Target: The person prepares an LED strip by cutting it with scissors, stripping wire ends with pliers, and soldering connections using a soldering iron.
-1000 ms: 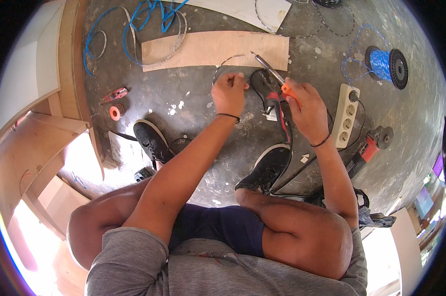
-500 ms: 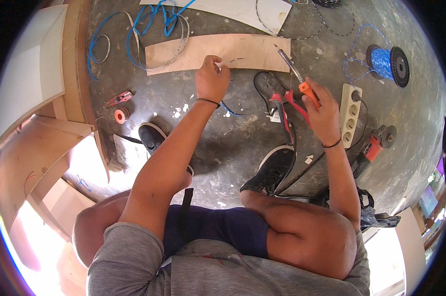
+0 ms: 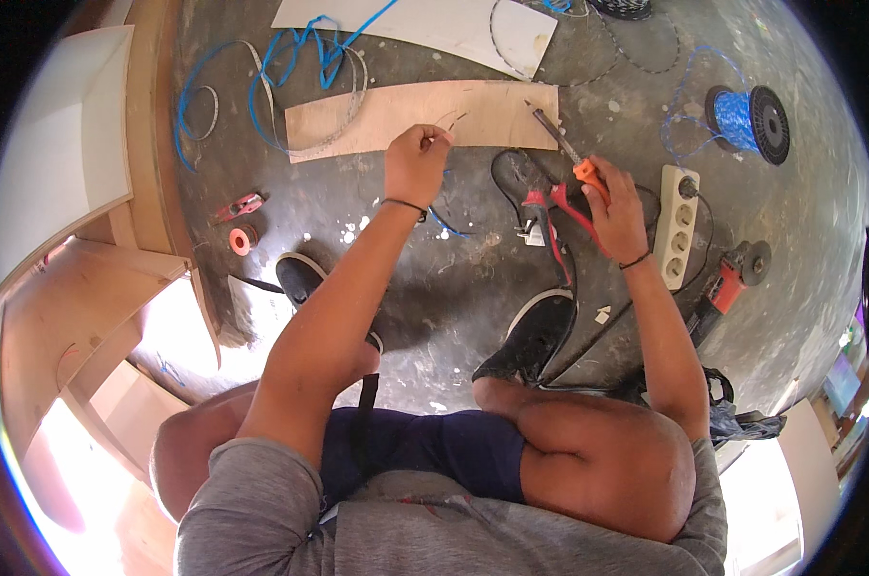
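Note:
My right hand (image 3: 619, 211) is wrapped around the orange handle of a soldering iron (image 3: 566, 144), its dark tip pointing up and left over the right end of a curved plywood strip (image 3: 377, 108). Near the strip's lower edge, my left hand (image 3: 417, 168) has its thumb and fingers pinched together on a thin wire (image 3: 457, 123) with a short dark piece at its end. The iron's tip and the wire stand apart. Below the iron, red-handled pliers (image 3: 561, 213) lie on the floor. A short blue wire (image 3: 444, 223) lies just under my left hand.
An LED strip (image 3: 360, 86) with blue ribbon curls over the plywood's left part. At left sit a solder spool (image 3: 243, 239) and a red tool (image 3: 240, 207). To the right are a power strip (image 3: 677, 228), an angle grinder (image 3: 730, 283) and a blue wire spool (image 3: 748, 123).
The view has shifted slightly. The soldering iron has moved a little left with my right hand, and the wire's dark end in my left hand now points more upward.

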The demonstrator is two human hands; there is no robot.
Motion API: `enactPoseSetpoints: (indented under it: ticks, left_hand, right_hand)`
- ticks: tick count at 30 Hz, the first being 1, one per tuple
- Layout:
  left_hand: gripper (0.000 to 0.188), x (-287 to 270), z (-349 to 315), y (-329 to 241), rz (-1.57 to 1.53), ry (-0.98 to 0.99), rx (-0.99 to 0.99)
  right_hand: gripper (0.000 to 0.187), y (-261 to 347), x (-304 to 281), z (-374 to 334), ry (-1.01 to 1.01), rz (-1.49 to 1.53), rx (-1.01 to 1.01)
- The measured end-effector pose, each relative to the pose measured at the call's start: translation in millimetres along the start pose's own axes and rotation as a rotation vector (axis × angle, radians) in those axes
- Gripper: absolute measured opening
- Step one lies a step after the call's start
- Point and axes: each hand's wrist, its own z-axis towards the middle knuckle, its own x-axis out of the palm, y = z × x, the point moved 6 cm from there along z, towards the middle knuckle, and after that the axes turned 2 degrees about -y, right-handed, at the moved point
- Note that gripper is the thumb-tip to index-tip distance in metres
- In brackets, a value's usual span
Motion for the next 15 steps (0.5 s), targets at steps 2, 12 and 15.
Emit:
enactPoseSetpoints:
  ticks: [2, 12, 15]
  left_hand:
    - [0.013, 16, -11, 4, -0.598, 0.258, -0.469]
    - [0.018, 22, -32, -75, -1.104, 0.651, -0.479]
    - [0.017, 22, -35, -87, -1.098, 0.637, -0.480]
  right_hand:
    - [0.038, -6, 1, -1, -0.016, 0.023, 0.022]
    - [0.033, 6, -5, 3, -0.061, -0.036, -0.045]
    - [0.028, 8, -13, 3, -0.094, -0.022, 0.000]
